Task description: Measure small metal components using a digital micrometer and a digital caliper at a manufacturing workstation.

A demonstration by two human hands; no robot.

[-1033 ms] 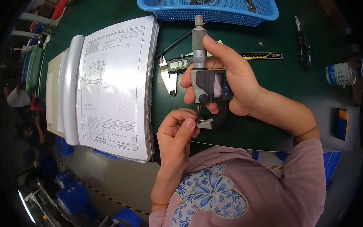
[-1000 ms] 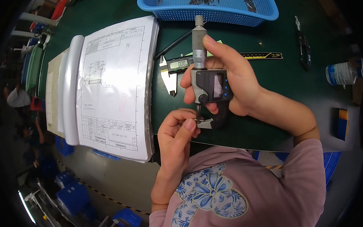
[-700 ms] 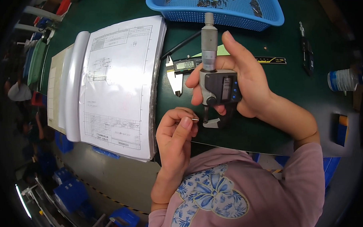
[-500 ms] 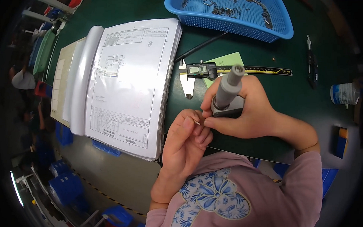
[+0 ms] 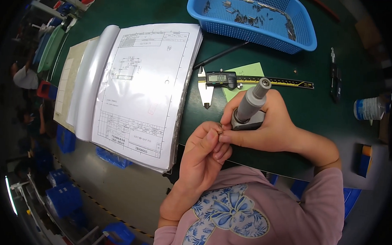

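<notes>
My right hand (image 5: 265, 129) grips a grey digital micrometer (image 5: 251, 106), its thimble pointing up and away from me, its body mostly hidden in my palm. My left hand (image 5: 203, 155) pinches a tiny metal part (image 5: 220, 132) at the fingertips, held right against the micrometer's lower end. Both hands hover over the near edge of the green table mat (image 5: 317, 113), close to my chest.
An open binder of technical drawings (image 5: 136, 90) lies at the left. A digital caliper (image 5: 232, 79) rests on a green note beyond my hands. A blue basket (image 5: 251, 18) of small metal parts stands at the back. A black pen (image 5: 334, 80) and a white bottle (image 5: 369, 109) lie right.
The micrometer has been turned so its display faces away and its thimble points up. My hands have drawn together, the small part now against the micrometer. The view has tilted down.
</notes>
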